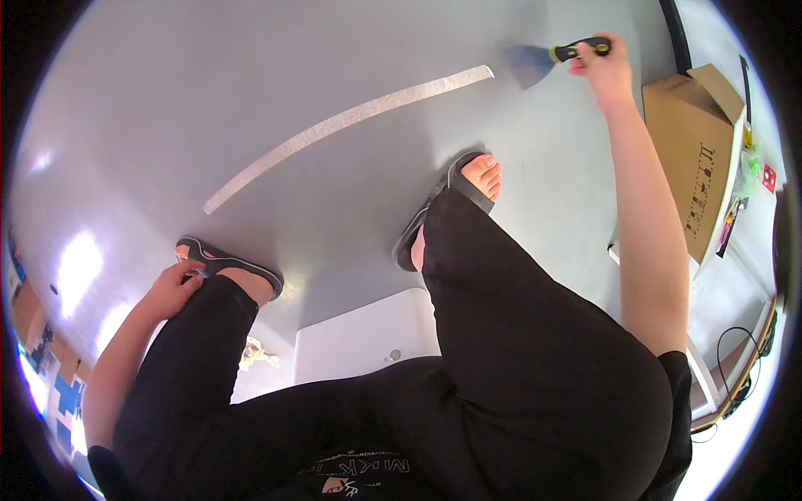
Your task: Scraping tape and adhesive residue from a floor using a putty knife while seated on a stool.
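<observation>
My right hand (pixel 607 71) is raised at the upper right, its fingers closed round the black and yellow handle of a putty knife (pixel 531 65). The wide blade points left and is smeared by motion. Just left of the blade, a long strip of whitish tape (pixel 334 123) runs in a curve across the grey floor, its right end apart from the blade. At the lower left my left hand (pixel 174 288) rests by my left knee, above the sandal. Its fingers are bent together near a small pale bit that I cannot make out.
My sandalled feet stand on the grey floor (pixel 167 108) below the strip. A white panel with a round knob (pixel 363 334) lies between my legs, beside a crumpled pale scrap (pixel 257 354). At right are a cardboard box (pixel 681 150) and a white stand with cables.
</observation>
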Demonstrator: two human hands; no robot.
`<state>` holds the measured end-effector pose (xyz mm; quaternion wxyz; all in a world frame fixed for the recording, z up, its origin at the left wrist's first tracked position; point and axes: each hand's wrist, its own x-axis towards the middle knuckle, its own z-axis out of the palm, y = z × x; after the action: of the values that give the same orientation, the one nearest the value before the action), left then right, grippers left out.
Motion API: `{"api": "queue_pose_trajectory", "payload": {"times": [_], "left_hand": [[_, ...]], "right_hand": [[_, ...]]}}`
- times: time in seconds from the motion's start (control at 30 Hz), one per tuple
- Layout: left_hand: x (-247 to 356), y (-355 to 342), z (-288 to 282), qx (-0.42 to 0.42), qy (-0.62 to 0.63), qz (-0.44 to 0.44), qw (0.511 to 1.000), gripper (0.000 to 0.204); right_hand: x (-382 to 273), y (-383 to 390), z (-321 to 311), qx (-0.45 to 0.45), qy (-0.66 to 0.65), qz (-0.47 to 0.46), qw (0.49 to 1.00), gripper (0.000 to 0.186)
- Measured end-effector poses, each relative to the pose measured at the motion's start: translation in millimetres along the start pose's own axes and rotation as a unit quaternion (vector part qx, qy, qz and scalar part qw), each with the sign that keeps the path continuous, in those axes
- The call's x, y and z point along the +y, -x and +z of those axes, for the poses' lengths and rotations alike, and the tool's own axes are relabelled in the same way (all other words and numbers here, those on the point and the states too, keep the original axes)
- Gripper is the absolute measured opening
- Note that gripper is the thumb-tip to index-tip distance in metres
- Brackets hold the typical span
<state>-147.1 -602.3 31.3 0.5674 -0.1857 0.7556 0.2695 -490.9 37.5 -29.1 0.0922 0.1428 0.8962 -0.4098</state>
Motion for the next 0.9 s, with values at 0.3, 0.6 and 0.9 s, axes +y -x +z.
{"api": "queue_pose_trajectory", "payload": {"times": [0.3, 0.6, 0.9], "left_hand": [[-4.2, -1.0, 0.4, 0.010, -0.005, 0.010, 1.000, 0.036], [-1.2, -0.2, -1.5, 0.000, -0.007, 0.005, 1.000, 0.035], [-0.7, -2.0, 0.2, 0.007, 0.003, 0.006, 1.000, 0.035]], "right_hand": [[-0.9, 11.1, 11.7, -0.028, 0.013, 0.011, 0.999, 0.042], [4.7, 25.3, 15.3, -0.028, 0.000, 0.027, 0.999, 0.042], [-1.9, 36.4, 20.6, -0.007, 0.019, 0.056, 0.998, 0.044]]}}
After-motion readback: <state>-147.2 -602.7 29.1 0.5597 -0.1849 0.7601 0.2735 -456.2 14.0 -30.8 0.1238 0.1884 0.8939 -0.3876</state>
